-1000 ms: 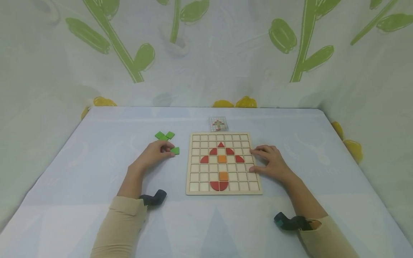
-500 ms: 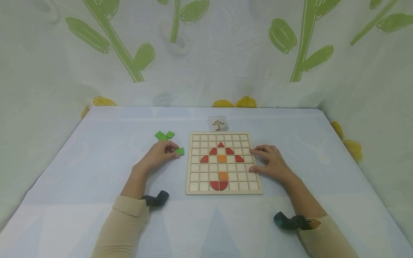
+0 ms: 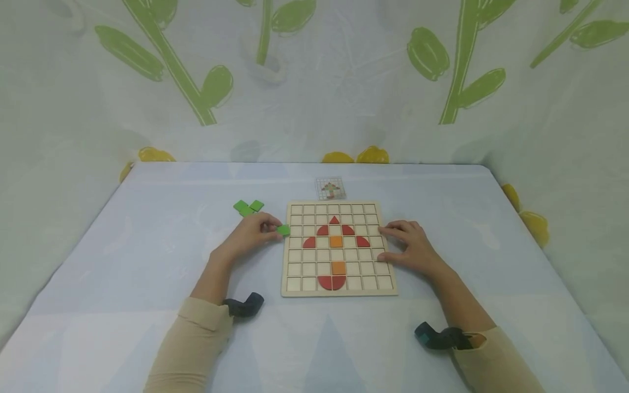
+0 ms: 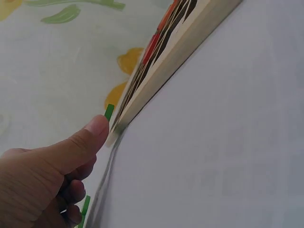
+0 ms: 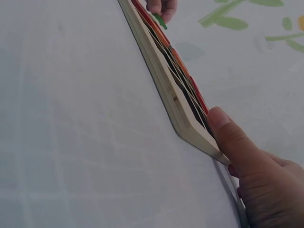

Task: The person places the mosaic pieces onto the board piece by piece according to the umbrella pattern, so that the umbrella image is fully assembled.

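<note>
My left hand (image 3: 251, 236) pinches a green square tile (image 3: 283, 230) between thumb and fingers, just over the left edge of a wooden grid board (image 3: 358, 255). The left wrist view shows the tile's thin edge (image 4: 109, 112) beyond the thumb tip. On the board lie red quarter-round pieces (image 3: 322, 230), a red triangle (image 3: 334, 220) and two orange squares (image 3: 339, 268). My right hand (image 3: 411, 248) rests at the board's right edge, thumb and fingers spread apart. In the right wrist view its thumb (image 5: 237, 140) touches the board's edge; the other fingers are mostly hidden.
Three loose green tiles (image 3: 247, 211) lie on the table left of the board, partly overlapping or touching. Behind the board is a small clear-looking pattern card (image 3: 331, 189) with a similar figure. A leaf-patterned cloth (image 3: 344, 82) hangs behind the table.
My left hand has carried the green tile rightward, from the table beside the loose tiles to the board's left edge. The right hand stays in its place on the board.
</note>
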The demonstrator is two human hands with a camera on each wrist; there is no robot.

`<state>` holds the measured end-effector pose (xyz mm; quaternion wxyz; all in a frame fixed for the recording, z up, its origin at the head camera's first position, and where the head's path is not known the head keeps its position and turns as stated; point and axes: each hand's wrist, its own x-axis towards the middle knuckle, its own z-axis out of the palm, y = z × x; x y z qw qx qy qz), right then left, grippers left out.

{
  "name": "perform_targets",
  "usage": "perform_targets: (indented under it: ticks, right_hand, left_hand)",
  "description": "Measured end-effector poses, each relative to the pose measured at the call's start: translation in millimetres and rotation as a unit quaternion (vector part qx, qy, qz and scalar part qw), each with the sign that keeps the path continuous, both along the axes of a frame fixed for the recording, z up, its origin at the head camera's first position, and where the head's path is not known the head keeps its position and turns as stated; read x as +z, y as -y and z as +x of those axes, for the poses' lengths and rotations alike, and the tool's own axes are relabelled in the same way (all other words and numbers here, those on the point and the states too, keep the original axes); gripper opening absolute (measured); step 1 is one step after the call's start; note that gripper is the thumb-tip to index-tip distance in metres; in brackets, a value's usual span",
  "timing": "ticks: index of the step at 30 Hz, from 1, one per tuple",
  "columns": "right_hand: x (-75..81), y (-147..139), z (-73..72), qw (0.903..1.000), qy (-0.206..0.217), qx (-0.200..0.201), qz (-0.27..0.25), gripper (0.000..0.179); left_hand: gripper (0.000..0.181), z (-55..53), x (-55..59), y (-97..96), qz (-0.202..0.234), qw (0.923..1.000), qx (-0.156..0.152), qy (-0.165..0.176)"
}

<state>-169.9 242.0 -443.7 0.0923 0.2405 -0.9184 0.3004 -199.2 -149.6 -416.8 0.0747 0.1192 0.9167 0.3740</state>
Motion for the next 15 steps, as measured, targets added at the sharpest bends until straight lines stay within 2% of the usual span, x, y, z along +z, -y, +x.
perform_targets:
  ticks: [7,15]
  right_hand:
    - [0.8,2.0,0.1,1.0,0.008,-0.004,0.002,0.066]
    - [-2.0,-0.4,-0.9,0.9999,-0.014,0.004,0.003,0.064]
  left_hand:
    - [0.033,-2.4,1.4,-11.1,-0.002,0.9998,-0.016,-0.014]
    - [0.034,-4.5,0.6,-19.4,0.005,0.9993,-0.031,-0.02]
